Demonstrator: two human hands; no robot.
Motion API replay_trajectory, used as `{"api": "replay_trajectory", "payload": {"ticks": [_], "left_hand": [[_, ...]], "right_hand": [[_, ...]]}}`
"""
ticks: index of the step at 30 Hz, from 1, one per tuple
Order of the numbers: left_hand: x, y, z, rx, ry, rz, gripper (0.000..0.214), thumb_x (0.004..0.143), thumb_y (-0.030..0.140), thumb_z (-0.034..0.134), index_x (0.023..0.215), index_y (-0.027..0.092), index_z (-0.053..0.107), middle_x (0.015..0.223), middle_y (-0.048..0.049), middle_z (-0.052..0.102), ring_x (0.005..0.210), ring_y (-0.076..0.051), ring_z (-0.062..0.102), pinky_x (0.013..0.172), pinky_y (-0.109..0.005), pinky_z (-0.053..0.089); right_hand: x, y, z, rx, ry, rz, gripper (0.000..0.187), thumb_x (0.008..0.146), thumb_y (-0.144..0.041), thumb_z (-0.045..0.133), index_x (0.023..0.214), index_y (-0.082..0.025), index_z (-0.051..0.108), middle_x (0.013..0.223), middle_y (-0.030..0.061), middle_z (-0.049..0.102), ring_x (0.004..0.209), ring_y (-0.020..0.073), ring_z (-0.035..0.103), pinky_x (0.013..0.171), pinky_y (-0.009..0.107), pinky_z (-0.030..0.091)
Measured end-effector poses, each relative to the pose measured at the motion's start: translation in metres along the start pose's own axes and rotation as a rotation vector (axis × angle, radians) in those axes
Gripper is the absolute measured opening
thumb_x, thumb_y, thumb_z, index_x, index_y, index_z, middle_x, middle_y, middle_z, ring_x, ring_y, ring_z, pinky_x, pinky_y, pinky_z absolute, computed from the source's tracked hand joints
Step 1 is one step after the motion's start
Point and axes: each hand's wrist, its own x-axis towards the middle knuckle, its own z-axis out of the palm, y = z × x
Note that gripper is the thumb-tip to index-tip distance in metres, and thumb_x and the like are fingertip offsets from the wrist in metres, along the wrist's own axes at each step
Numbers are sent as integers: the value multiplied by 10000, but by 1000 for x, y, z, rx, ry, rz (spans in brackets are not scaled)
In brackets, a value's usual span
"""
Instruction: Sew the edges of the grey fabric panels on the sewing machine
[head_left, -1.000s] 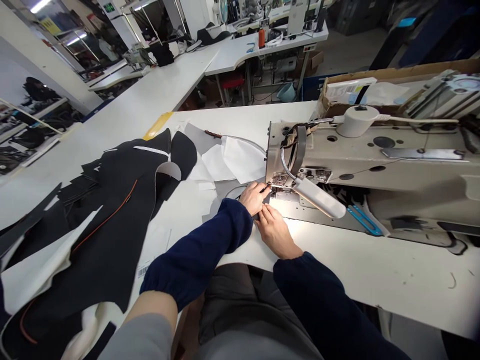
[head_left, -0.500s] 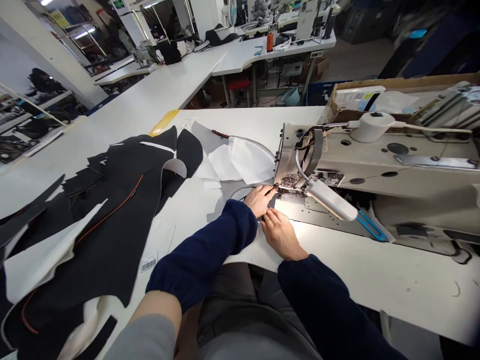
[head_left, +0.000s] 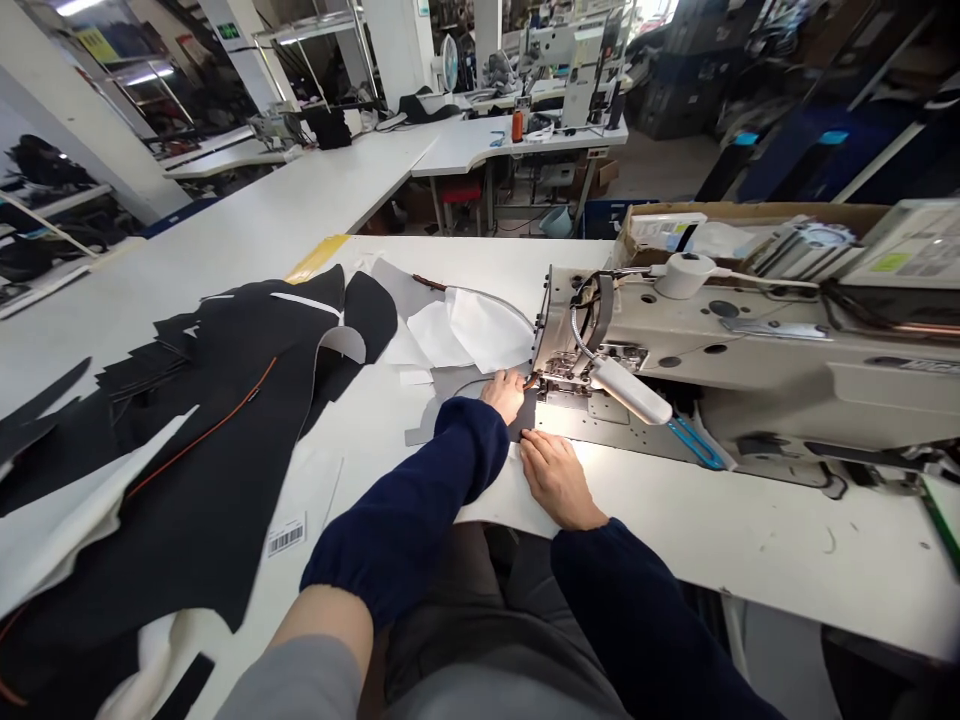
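Observation:
My left hand [head_left: 505,396] is closed, its fingers bent on the edge of a dark grey fabric piece [head_left: 527,412] just left of the sewing machine's needle area. A short brown-orange strip [head_left: 532,381] shows at its fingertips. My right hand [head_left: 559,482] lies nearer to me, fingers stretched out, with the tips on the front edge of the same fabric. The sewing machine [head_left: 559,345] stands to the right of both hands, and its lamp [head_left: 634,390] lights the metal bed. Behind my left hand, white fabric [head_left: 491,330] with a dark piped edge lies on the table.
A heap of black cut pieces [head_left: 225,450] with orange piping covers the left of the white table [head_left: 435,480]. A barcode label [head_left: 286,536] lies beside it. Behind the machine stands a cardboard box [head_left: 626,235]. Blue-handled snips [head_left: 697,443] lie on the machine bed.
The camera view has turned slightly right and up. My hands have moved a little apart, showing more dark fabric between them. My right hand's fingers have flattened near the fabric's front edge.

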Motion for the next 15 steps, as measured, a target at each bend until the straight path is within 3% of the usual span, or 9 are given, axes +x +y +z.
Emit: {"api": "replay_trajectory", "payload": {"ticks": [5,9,12,15], "left_hand": [[-68,-17,-1,14,-43,-16,430,792,62,536,1217,120,507,1084,-140,535,1038,-271,490,803,-334,492],[-125,-26,-1,-1,13,-18,392,847,57,411,1208,182,497,1187,-114,491,1024,-231,510,828,-326,495],[-138,-28,-3,-97,34,5,503,826,24,371,1288,211,441,1219,-105,475,1022,-213,526,865,-342,489],[-135,-30,-14,-403,107,-10,612,785,11,379,1359,222,386,1052,-67,555,989,-190,547,921,-347,465]], "right_hand": [[-26,-5,-11,-135,-65,166,349,949,-251,409,1208,-72,559,1336,196,513,1260,318,425,977,471,386],[-24,-13,-6,-180,-125,171,337,939,-186,399,1213,-59,548,1371,209,478,1308,347,373,1036,555,301],[-16,-19,2,-189,-159,161,345,915,-131,397,1209,-21,542,1365,250,465,1323,376,347,1044,610,261],[-9,-26,6,-126,-190,147,375,911,-141,401,1251,-27,511,1372,248,457,1317,386,355,1029,626,287]]}}
